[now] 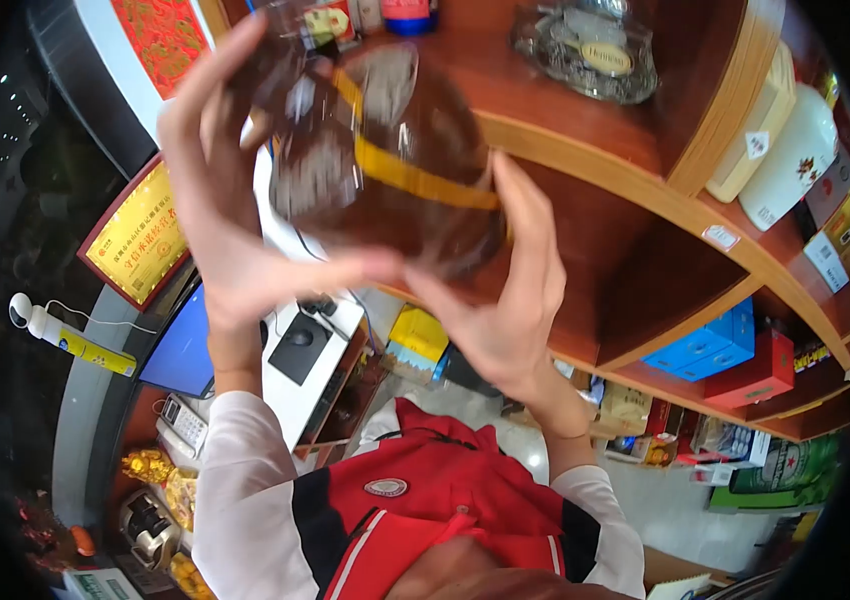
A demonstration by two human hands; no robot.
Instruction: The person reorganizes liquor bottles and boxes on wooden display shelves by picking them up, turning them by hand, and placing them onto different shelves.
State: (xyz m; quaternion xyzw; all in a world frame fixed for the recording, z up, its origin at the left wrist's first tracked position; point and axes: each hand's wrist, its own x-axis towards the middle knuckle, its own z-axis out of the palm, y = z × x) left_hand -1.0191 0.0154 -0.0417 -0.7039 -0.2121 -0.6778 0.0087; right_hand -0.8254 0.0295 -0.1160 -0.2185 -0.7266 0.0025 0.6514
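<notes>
A large dark brown glossy bottle (395, 150) with a yellow band round it is held up at the top centre, in front of wooden shelves. My left hand (235, 210) curves round its left side, with the thumb under it. Against its lower right side presses my right hand (515, 300), thumb and fingers wrapped round the glass. The two thumbs come close together below the bottle. Its upper end, at the top left, is blurred and partly behind my left fingers.
Wooden shelves (585, 150) on the right hold a glass ashtray (595, 55), a white bottle (790, 160), blue boxes (710, 342) and a red box (760, 372). At left are a framed yellow plaque (140, 235), a monitor (180, 345), a telephone (182, 425) and a white desk (290, 405).
</notes>
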